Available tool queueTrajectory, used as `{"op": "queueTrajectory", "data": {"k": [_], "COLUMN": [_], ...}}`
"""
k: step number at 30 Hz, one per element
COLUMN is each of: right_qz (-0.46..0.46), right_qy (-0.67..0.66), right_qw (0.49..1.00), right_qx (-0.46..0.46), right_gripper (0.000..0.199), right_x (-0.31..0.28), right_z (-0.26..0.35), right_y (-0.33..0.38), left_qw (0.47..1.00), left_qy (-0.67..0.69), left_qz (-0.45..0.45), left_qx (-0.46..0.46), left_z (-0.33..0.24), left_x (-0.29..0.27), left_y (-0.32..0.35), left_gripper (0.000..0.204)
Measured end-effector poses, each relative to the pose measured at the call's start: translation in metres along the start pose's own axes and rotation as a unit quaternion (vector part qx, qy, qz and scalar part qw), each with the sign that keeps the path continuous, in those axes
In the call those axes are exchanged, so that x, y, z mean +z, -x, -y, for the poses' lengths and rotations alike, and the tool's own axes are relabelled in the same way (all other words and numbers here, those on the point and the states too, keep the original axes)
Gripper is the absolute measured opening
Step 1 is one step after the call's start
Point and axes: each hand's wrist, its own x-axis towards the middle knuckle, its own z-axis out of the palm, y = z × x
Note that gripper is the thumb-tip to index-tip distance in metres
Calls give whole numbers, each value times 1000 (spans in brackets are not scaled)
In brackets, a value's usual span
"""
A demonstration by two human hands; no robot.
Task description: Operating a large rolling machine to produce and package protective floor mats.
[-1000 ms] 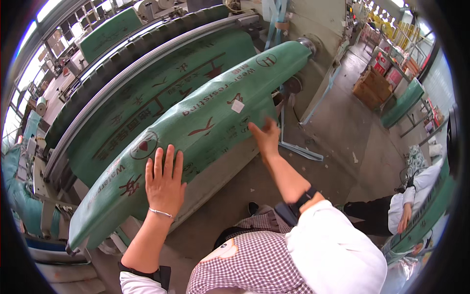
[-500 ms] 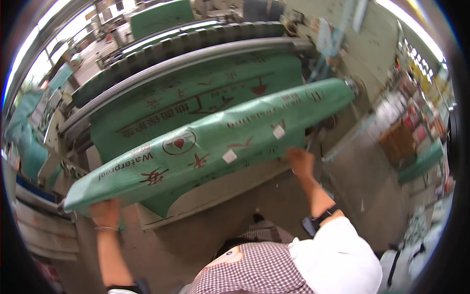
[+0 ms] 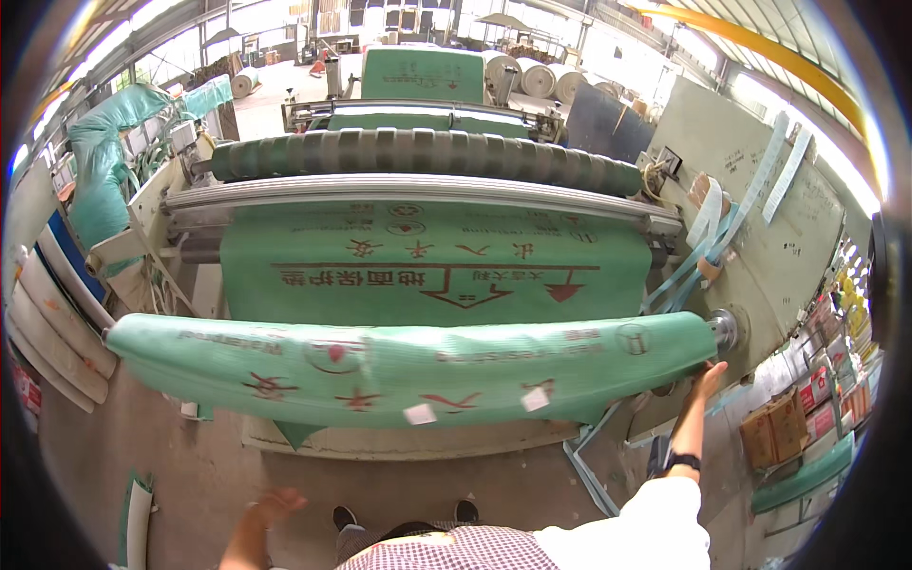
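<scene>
A long roll of green sheeting (image 3: 494,370) with dark red print lies across the front of the machine. Two small white paper squares, a left one (image 3: 419,414) and a right one (image 3: 536,399), sit on its front. At the lower edge of the roll's right end is my right hand (image 3: 707,380), its fingers closed against the sheeting and partly hidden by it. My left hand (image 3: 281,503) is off the roll, low in front of it; it is blurred, with fingers stretched out and nothing seen in them. A pointed sheet corner (image 3: 298,433) hangs beneath the roll.
Behind the roll, a printed green sheet (image 3: 437,261) hangs below a metal bar (image 3: 427,188) and a banded roller (image 3: 427,154). Pale blue strips (image 3: 727,228) hang by the right-hand machine panel (image 3: 760,180). Cardboard boxes (image 3: 774,427) stand at the right.
The view has swung up and levelled out. My left hand has come off the roll's left end and dropped toward me. My right hand has moved right, to the roll's right end.
</scene>
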Motion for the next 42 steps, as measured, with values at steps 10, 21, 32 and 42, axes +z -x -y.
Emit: {"op": "queueTrajectory", "data": {"k": [10,21,32,42], "right_qz": [769,784,799,292], "right_qy": [19,215,269,272], "right_qw": [570,569,517,863], "right_qx": [-290,-124,-148,-309], "right_gripper": [12,24,115,64], "right_x": [216,236,168,-159], "right_z": [234,195,76,158], "right_y": [601,703,790,648], "left_qw": [440,386,561,873], "left_qy": [795,786,813,-125], "left_qz": [-173,-463,47,140], "left_qx": [381,135,-150,451], "left_z": [26,417,69,-181], "left_x": [-192,-303,-4,45], "left_y": [11,103,67,63], "left_gripper": [48,57,60,94]}}
